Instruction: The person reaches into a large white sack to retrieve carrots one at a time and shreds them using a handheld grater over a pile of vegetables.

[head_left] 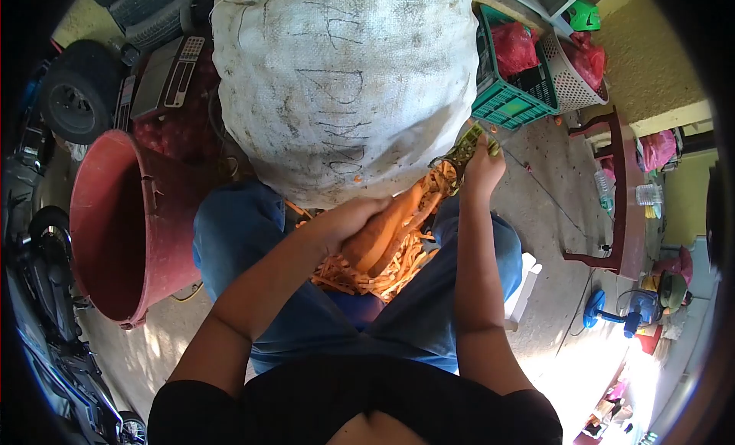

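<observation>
Two hands at work: the left hand is clasped on the near end of one long orange root, and the right hand is wrapped round one green-patterned tool, its contact with the root unclear. The root, bright orange and browner toward the left hand, slants between the two grips, above a heap of orange peelings too many to count. Just past the grips, one white sack with dark lettering blocks the way ahead; farther out stand one red tub, leftward, and one green crate, beyond the right hand.
</observation>
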`<state>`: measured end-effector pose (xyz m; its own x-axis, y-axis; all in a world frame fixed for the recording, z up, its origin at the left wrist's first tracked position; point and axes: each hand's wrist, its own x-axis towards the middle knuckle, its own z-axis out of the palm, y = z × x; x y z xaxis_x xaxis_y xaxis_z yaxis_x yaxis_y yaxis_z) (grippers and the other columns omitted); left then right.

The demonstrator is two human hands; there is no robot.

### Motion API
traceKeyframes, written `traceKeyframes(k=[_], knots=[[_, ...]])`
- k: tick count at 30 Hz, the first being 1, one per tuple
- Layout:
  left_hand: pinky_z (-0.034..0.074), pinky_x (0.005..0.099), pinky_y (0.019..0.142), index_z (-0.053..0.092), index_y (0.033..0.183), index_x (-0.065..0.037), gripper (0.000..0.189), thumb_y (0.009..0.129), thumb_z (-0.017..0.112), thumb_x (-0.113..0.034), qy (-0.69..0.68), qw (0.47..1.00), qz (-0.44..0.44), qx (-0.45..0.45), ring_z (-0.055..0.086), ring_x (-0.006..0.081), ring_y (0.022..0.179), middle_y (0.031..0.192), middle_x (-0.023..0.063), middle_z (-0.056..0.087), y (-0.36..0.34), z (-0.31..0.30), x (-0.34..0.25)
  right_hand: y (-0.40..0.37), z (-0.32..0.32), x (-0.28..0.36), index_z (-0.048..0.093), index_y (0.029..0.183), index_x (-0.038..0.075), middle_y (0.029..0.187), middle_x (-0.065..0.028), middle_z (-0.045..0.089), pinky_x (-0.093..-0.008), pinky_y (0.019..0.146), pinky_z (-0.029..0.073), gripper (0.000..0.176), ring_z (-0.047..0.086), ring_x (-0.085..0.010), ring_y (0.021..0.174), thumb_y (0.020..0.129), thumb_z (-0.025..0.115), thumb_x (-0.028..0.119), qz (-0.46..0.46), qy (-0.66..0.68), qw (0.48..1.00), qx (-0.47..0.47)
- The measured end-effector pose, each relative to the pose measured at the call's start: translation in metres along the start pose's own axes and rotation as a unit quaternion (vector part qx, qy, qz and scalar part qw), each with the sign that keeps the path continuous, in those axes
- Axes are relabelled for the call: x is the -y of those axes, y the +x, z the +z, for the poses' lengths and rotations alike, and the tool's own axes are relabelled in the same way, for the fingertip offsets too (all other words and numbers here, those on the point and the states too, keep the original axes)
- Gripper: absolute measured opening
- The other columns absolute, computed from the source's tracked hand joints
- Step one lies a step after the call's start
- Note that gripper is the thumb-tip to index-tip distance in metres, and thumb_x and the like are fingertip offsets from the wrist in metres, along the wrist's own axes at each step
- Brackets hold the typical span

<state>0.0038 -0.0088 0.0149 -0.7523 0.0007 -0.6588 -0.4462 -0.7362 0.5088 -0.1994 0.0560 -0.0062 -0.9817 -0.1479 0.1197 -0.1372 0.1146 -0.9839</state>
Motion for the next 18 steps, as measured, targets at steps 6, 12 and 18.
traceKeyframes(k=[6, 12, 18], knots=[[0.050, 0.0295, 0.057, 0.049, 0.095, 0.000, 0.029, 0.085, 0.039, -0.026, -0.178, 0.981, 0.065, 0.039, 0.058, 0.0165, 0.064, 0.079, 0.0097, 0.057, 0.045, -0.036, 0.013, -0.076, 0.019, 0.026, 0.053, 0.078, 0.000, 0.057, -0.0049, 0.051, -0.0244, 0.043, 0.034, 0.019, 0.044, -0.0101, 0.049, 0.081, 0.052, 0.019, 0.010, 0.051, 0.969, 0.243], [0.050, 0.0301, 0.052, 0.047, 0.093, 0.002, 0.029, 0.086, 0.034, -0.023, -0.191, 0.979, 0.068, -0.018, 0.057, 0.0178, 0.059, 0.071, 0.0115, 0.056, 0.024, -0.018, 0.000, -0.092, 0.022, 0.028, 0.052, 0.075, -0.003, 0.057, -0.0169, 0.052, -0.0333, 0.046, 0.038, 0.019, 0.050, -0.0271, 0.048, 0.080, 0.050, 0.015, -0.133, -0.078, 0.960, 0.235], [0.049, 0.0309, 0.055, 0.041, 0.100, 0.002, 0.036, 0.089, 0.028, -0.028, -0.022, 0.999, -0.006, 0.025, 0.056, 0.0220, 0.060, 0.076, 0.0158, 0.055, 0.007, -0.003, 0.009, -0.001, 0.007, -0.012, 0.053, 0.072, -0.003, 0.056, -0.0098, 0.053, -0.0297, 0.040, 0.038, 0.020, 0.048, -0.0157, 0.044, 0.080, 0.049, 0.014, -0.080, -0.222, 0.972, 0.010]])
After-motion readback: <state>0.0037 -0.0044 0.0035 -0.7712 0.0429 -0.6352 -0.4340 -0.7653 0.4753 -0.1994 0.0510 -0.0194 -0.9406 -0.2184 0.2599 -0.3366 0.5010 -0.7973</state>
